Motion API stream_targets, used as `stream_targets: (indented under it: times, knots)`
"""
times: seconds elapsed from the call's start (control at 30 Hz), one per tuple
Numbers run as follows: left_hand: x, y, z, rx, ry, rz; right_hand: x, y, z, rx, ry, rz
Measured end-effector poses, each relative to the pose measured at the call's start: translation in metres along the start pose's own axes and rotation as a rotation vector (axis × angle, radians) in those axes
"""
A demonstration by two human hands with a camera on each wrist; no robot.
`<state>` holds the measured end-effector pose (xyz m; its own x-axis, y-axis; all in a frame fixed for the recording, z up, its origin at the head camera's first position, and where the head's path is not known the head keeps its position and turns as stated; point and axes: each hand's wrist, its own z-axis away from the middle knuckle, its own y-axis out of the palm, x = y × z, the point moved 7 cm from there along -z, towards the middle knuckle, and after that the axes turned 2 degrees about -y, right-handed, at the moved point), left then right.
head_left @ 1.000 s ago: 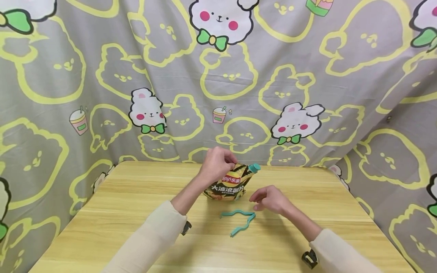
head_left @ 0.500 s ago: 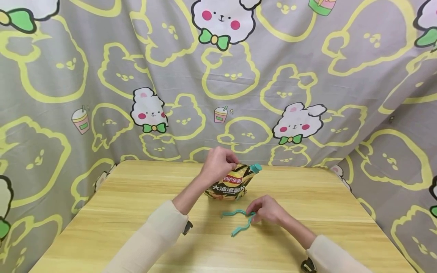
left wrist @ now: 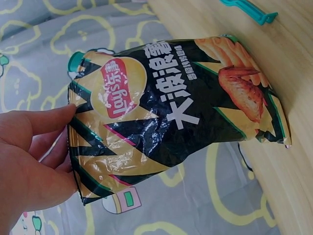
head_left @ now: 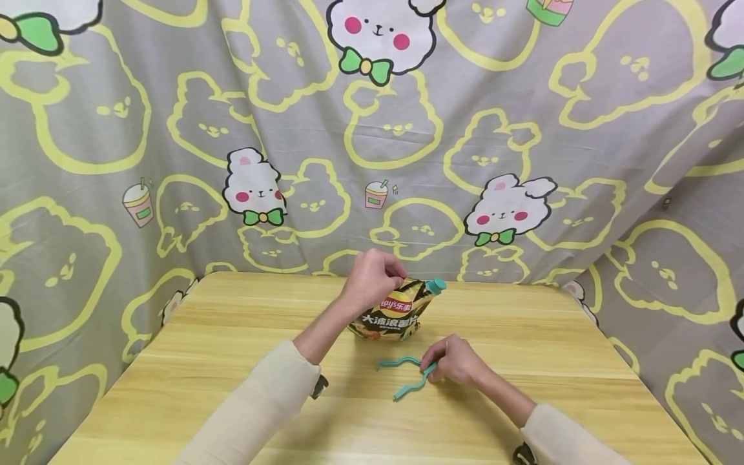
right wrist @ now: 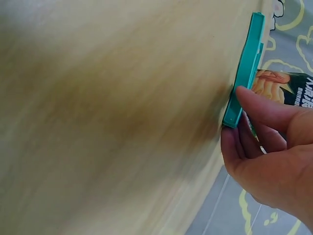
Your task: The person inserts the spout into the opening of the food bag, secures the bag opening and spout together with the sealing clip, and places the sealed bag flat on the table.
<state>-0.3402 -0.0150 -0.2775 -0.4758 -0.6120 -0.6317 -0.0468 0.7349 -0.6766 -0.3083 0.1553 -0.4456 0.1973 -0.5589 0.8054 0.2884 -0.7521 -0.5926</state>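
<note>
A black and gold Lay's chip bag stands upright near the back of the wooden table. My left hand pinches its top edge; in the left wrist view the thumb and fingers grip the top seam of the bag. A teal cap or spout piece shows at the bag's upper right corner. In front of the bag lies a teal bag clip, its two wavy arms spread apart. My right hand pinches the clip at its hinge end, thumb on the clip in the right wrist view.
The wooden table runs back to a grey curtain printed with yellow outlines and white rabbits, which also hangs at both sides. Dark wrist straps show at both sleeves.
My right hand has come down and slightly left and taken hold of the clip's hinge end. The left hand keeps its pinch on the bag, nearly still.
</note>
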Motion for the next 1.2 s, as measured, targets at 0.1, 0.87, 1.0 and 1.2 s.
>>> stream_targets:
  times: [0.1,0.87,1.0,1.2]
  knots:
    - [0.0,0.001,0.0,0.002,-0.001,0.006,0.0,0.0,0.001,-0.012,-0.004,0.0]
    - [0.001,0.0,-0.002,-0.001,-0.016,0.003,0.002,-0.05,0.005,-0.113,0.071,0.036]
    - [0.001,0.0,-0.001,0.001,-0.014,0.008,0.003,-0.069,0.007,-0.14,0.084,0.042]
    - [0.001,0.0,-0.002,-0.004,-0.009,0.005,0.005,-0.102,0.008,-0.185,0.089,0.069]
